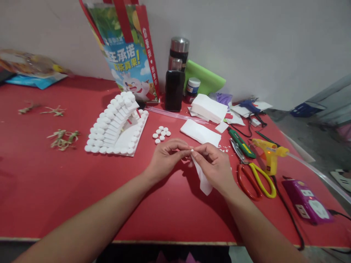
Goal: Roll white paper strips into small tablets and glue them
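A thin white sheet (204, 180) hangs down from between my fingers, its top end pinched into a small white tip. My right hand (212, 164) is closed on it with thumb and fingers. My left hand (168, 157) meets the right one at that tip, its thumb and forefinger pressed together there. Just behind my left hand lies a small group of round white pieces (161, 134). To the left stands a white stepped model (117, 126) edged with similar round pieces. Folded white sheets (201, 132) lie right behind my hands.
On the right are red-and-yellow-handled scissors (256, 179), a green cutter (242, 142), a yellow glue gun (270, 153) and a purple power socket (307, 201). A phone (174, 90), a flask (179, 49) and a printed bag (128, 54) stand at the back. Knotted straw pieces (64, 140) lie left.
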